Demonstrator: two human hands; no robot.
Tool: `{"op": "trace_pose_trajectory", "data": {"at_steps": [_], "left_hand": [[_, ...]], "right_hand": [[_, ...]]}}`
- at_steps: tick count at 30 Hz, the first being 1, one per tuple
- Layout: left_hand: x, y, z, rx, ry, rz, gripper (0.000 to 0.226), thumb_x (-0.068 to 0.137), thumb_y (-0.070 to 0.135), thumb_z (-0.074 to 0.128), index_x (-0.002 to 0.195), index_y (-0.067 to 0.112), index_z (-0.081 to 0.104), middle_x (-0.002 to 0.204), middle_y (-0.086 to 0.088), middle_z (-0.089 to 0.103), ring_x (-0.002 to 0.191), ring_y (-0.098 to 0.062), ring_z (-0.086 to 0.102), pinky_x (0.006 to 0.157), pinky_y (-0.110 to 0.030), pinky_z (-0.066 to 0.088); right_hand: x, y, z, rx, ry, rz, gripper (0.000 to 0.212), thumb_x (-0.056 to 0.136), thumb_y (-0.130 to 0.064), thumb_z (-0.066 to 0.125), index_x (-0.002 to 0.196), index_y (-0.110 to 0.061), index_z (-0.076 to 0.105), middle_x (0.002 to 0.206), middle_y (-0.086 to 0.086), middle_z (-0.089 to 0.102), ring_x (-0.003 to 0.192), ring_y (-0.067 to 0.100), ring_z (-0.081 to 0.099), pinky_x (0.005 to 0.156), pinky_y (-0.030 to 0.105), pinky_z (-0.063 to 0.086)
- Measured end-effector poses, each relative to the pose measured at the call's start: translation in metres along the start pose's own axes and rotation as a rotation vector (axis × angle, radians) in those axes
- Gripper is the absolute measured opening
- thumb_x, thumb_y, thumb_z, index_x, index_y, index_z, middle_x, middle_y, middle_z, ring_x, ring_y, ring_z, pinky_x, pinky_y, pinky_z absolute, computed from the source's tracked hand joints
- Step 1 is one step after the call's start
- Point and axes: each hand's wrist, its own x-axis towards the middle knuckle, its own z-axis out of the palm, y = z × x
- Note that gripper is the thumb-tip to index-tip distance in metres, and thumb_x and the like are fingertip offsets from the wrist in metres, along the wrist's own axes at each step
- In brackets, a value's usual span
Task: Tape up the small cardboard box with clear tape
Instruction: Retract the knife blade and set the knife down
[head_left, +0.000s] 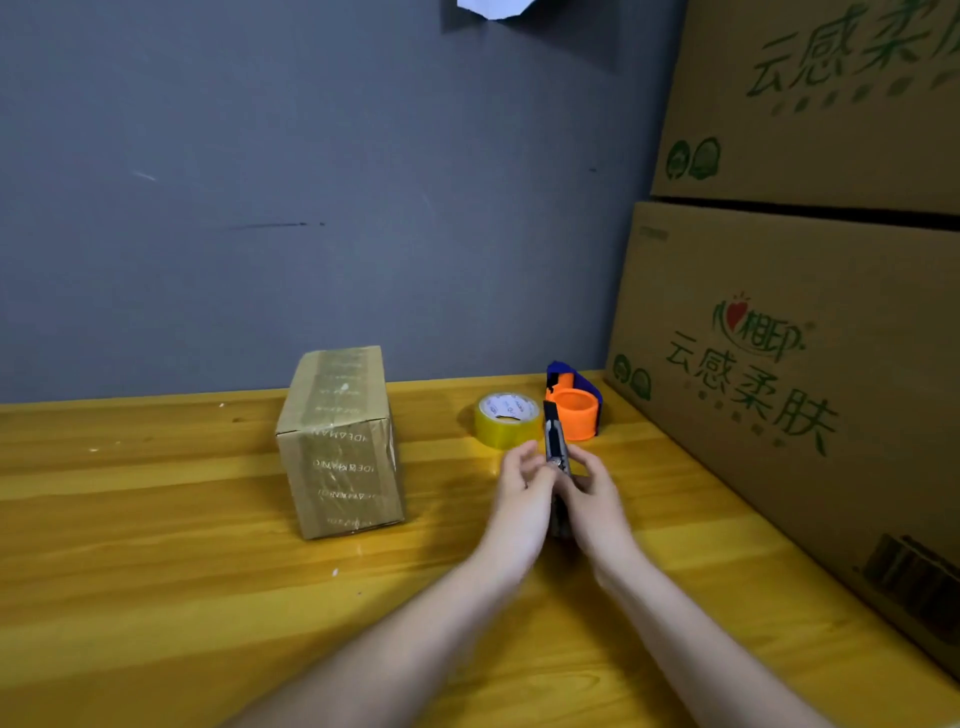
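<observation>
Small box (340, 441) upright on the yellow wooden bench (156, 545), at about 10 o'clock from the hands and well apart from them. Flaps closed, shiny strips of printed tape running over its top and down its near face. Tape roll (506, 420) flat on the bench at 12 o'clock from the hands, just beyond the fingertips, yellowish and see-through with a white core. Touching or nearly touching its right side, an orange and blue dispenser (574, 405) (reel orange, frame blue), at about 1 o'clock.

Both hands together above the bench, right of centre. Left hand (522, 486) with fingers loosely curled, tips against a dark, narrow tool (555, 441). Right hand (589, 491) wrapped round the tool's lower part, thumb and fingers closed on it. Tool pointing away toward 12 o'clock, its far end overlapping the dispenser's near edge in the view. Too blurred to say what kind of tool (a knife, possibly), or whether the left hand truly pinches it or only touches.

Two big cartons stacked at 3 o'clock, lower carton (779, 374) standing on the bench's right edge, upper carton (810, 98) on top, both with green print. Grey wall (311, 182) behind, at 12 o'clock.
</observation>
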Motion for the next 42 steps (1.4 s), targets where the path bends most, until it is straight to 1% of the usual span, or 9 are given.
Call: {"op": "trace_pose_trajectory", "data": {"at_steps": [4, 6, 10, 12, 19, 22, 26, 35, 42], "left_hand": [[0.006, -0.008, -0.024, 0.193, 0.063, 0.288, 0.03, 0.091, 0.009, 0.052, 0.111, 0.031, 0.052, 0.116, 0.008, 0.046, 0.097, -0.003, 0.059, 0.089, -0.035, 0.055], [0.006, -0.009, -0.036, 0.236, 0.079, 0.34, 0.032, 0.09, 0.006, 0.053, 0.108, 0.032, 0.05, 0.115, 0.006, 0.047, 0.093, 0.004, 0.058, 0.084, -0.019, 0.053], [0.011, -0.013, -0.057, 0.265, 0.022, 0.279, 0.035, 0.091, 0.015, 0.055, 0.121, 0.028, 0.043, 0.128, 0.001, 0.049, 0.112, -0.007, 0.052, 0.099, -0.023, 0.042], [0.011, -0.013, -0.066, 0.215, -0.062, 0.195, 0.044, 0.089, 0.027, 0.055, 0.13, 0.026, 0.039, 0.125, 0.006, 0.05, 0.115, -0.004, 0.049, 0.102, -0.024, 0.04], [0.009, -0.038, -0.091, 0.204, -0.079, 0.121, 0.055, 0.071, 0.044, 0.061, 0.121, 0.039, 0.039, 0.119, 0.019, 0.054, 0.111, 0.003, 0.053, 0.104, -0.026, 0.041], [0.008, -0.042, -0.094, 0.123, -0.111, 0.064, 0.047, 0.088, 0.019, 0.061, 0.126, 0.034, 0.038, 0.114, 0.006, 0.061, 0.086, -0.006, 0.069, 0.07, -0.029, 0.058], [0.008, -0.036, -0.095, 0.082, -0.25, -0.046, 0.038, 0.093, 0.008, 0.053, 0.121, 0.026, 0.035, 0.107, -0.009, 0.062, 0.045, -0.014, 0.066, 0.037, -0.019, 0.047], [0.018, -0.034, -0.102, 0.161, -0.391, -0.139, 0.055, 0.086, -0.011, 0.054, 0.122, 0.024, 0.031, 0.086, -0.008, 0.063, 0.053, -0.009, 0.068, 0.05, -0.017, 0.055], [0.017, -0.036, -0.104, 0.06, -0.363, -0.137, 0.058, 0.08, -0.024, 0.052, 0.113, 0.021, 0.038, 0.084, -0.014, 0.063, 0.06, -0.01, 0.069, 0.06, -0.021, 0.058]], "right_hand": [[-0.003, -0.009, 0.009, 0.142, -0.015, -0.1, 0.033, 0.097, -0.01, 0.046, 0.126, -0.026, 0.048, 0.087, 0.004, 0.065, 0.069, 0.013, 0.061, 0.054, 0.02, 0.049], [-0.004, -0.017, 0.016, 0.241, -0.047, -0.103, 0.033, 0.098, -0.005, 0.042, 0.125, -0.023, 0.045, 0.079, 0.003, 0.062, 0.062, 0.011, 0.058, 0.053, 0.02, 0.048], [-0.004, -0.027, 0.041, 0.396, -0.196, 0.023, 0.012, 0.096, -0.025, 0.046, 0.102, -0.021, 0.056, 0.072, 0.0, 0.057, 0.065, 0.013, 0.054, 0.054, 0.021, 0.042], [-0.003, -0.026, 0.057, 0.412, -0.247, 0.08, 0.025, 0.095, -0.038, 0.045, 0.095, -0.02, 0.063, 0.065, -0.006, 0.059, 0.063, 0.009, 0.057, 0.054, 0.021, 0.044], [-0.005, -0.011, 0.085, 0.568, -0.251, 0.102, 0.023, 0.092, -0.03, 0.049, 0.095, -0.011, 0.062, 0.056, -0.001, 0.053, 0.049, 0.01, 0.05, 0.051, 0.021, 0.043], [-0.003, -0.011, 0.082, 0.592, -0.254, 0.099, 0.021, 0.097, -0.023, 0.043, 0.095, -0.01, 0.06, 0.057, 0.0, 0.057, 0.049, 0.011, 0.051, 0.055, 0.028, 0.044], [-0.001, -0.008, 0.074, 0.615, -0.267, 0.086, 0.019, 0.098, -0.02, 0.04, 0.094, -0.008, 0.054, 0.057, 0.001, 0.054, 0.045, 0.012, 0.046, 0.045, 0.023, 0.038], [0.0, 0.0, 0.076, 0.562, -0.339, 0.128, 0.022, 0.098, -0.005, 0.039, 0.113, -0.011, 0.053, 0.078, 0.0, 0.069, 0.054, 0.009, 0.058, 0.047, 0.026, 0.054], [0.003, -0.002, 0.07, 0.521, -0.418, 0.107, 0.044, 0.092, 0.013, 0.035, 0.122, -0.017, 0.049, 0.101, 0.006, 0.068, 0.071, 0.011, 0.068, 0.068, 0.023, 0.058]]}}
